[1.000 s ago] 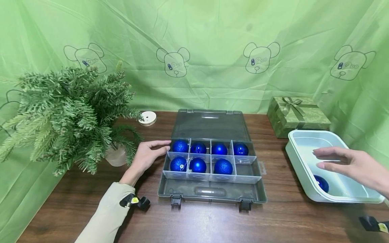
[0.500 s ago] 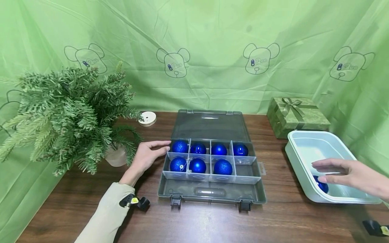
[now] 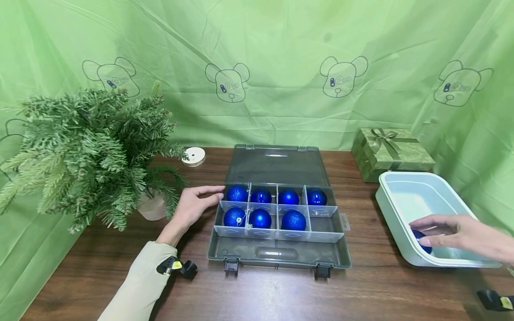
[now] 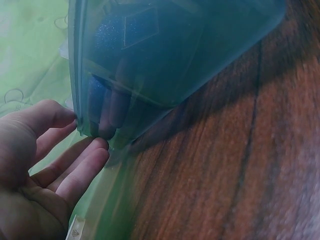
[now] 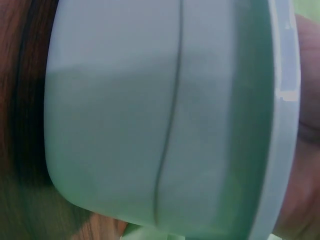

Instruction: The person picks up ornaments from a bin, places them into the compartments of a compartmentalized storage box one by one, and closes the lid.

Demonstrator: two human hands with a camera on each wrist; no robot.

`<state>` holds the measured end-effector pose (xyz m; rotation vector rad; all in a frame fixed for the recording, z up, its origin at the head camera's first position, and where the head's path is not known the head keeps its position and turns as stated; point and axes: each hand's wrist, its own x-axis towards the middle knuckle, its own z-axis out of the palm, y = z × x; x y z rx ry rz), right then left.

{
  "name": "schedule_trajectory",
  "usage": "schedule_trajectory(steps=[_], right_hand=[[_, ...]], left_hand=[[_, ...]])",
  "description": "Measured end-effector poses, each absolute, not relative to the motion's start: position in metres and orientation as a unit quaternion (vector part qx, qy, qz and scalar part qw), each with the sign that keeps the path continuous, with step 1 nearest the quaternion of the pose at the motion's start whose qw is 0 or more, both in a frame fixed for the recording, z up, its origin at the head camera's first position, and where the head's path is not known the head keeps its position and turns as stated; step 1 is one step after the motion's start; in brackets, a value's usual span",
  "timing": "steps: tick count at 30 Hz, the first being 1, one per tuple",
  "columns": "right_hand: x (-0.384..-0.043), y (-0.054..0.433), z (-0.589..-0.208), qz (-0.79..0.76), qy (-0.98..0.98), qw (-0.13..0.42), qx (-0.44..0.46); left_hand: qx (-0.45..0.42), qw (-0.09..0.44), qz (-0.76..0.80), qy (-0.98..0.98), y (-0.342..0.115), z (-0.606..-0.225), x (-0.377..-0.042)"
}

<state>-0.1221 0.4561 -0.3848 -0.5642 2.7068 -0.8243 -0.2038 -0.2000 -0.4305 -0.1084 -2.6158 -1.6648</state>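
Observation:
Blue Christmas baubles, glittery, matte and shiny, sit in several compartments of a grey clear-plastic organizer box (image 3: 279, 253), its lid (image 3: 278, 166) folded back. My left hand (image 3: 192, 208) rests at the box's left side, fingers extended; in the left wrist view the thumb and fingertips (image 4: 100, 150) touch the box's corner. Over at the right, my right hand (image 3: 453, 232) reaches into a pale mint plastic tub (image 3: 385, 209). Its fingers and thumb are around a shiny blue bauble (image 3: 426, 248) by the tub's left wall. The right wrist view is mostly the tub's outer wall (image 5: 115, 130), which hides the fingers.
An artificial fir tree (image 3: 92, 147) in a pale pot (image 3: 152, 206) stands at the left, beside a white ribbon spool (image 3: 194, 157). A green gift box (image 3: 393, 151) sits behind the tub. Green cloth (image 3: 281, 40) hangs along the table's back.
My right hand has lowered into the tub, and its fingers have closed in around the bauble there. The left hand stays at the organizer box's left side.

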Motion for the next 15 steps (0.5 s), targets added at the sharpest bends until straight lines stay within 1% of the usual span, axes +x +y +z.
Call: schedule_trajectory(steps=[5,7,15], right_hand=[[-0.1226,0.4576,-0.3884,-0.295,0.919,0.136,-0.223],[-0.1219,0.4563,-0.3886,-0.29,0.924,0.129,-0.212],[-0.1218,0.4508,-0.379,-0.257,0.953,0.107,-0.116]], left_hand=[[-0.033,0.021,-0.539,-0.842,-0.2001,-0.4309,-0.2038],[-0.034,0.021,-0.537,-0.842,-0.2004,-0.4315,-0.2043],[-0.032,0.021,-0.536,-0.843,-0.1997,-0.4312,-0.204]])
